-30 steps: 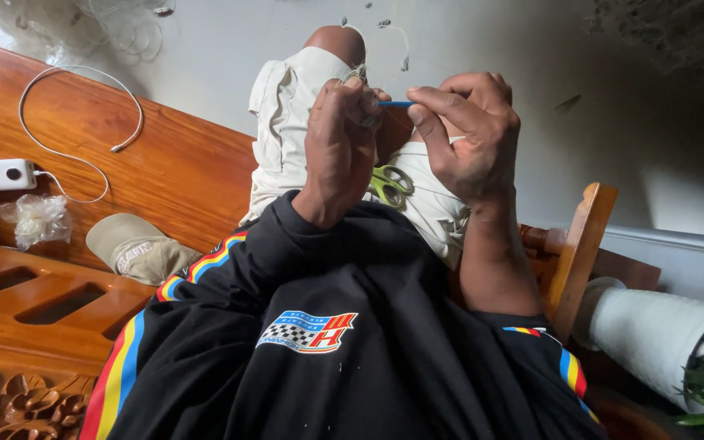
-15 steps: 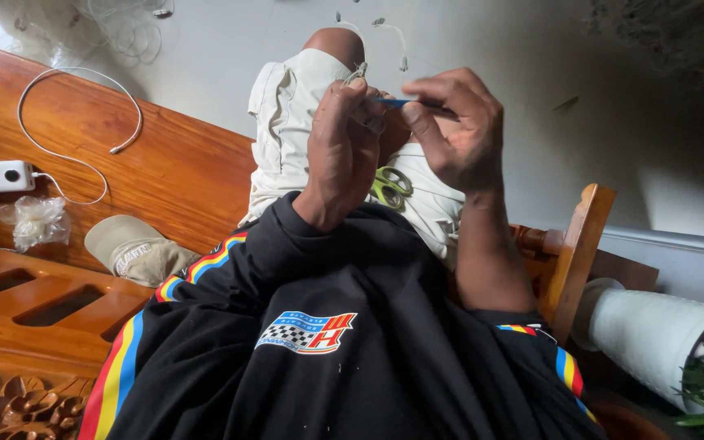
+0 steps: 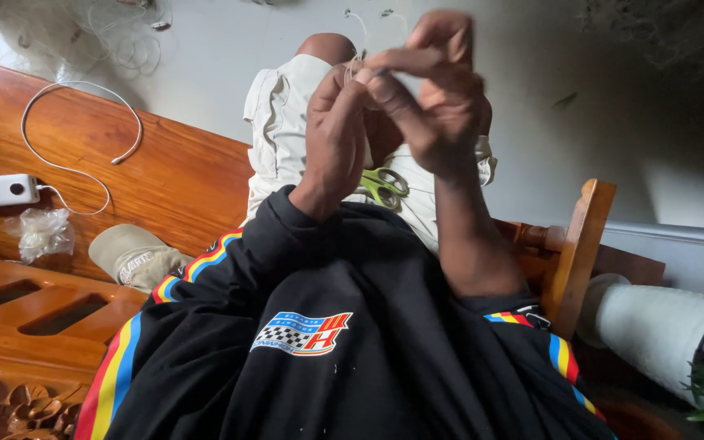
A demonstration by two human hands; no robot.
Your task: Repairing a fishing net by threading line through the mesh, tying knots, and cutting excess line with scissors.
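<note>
Both hands are raised above the lap: the left hand (image 3: 340,134) and right hand (image 3: 437,98) pinch a thin pale thread (image 3: 358,37) between closed fingertips, with green-handled scissors (image 3: 385,186) resting on the lap below.

A crumpled bag, a sewn-on badge, a cap's lettering

Well off to the left of the raised hands, a small crumpled clear plastic bag (image 3: 41,234) lies on the wooden bench. Below the hands, on the black jacket, sits a rectangular badge (image 3: 301,332), chequered black and white beside red, edged blue. Left of it, a beige cap (image 3: 134,257) carries a pale embroidered mark.
</note>
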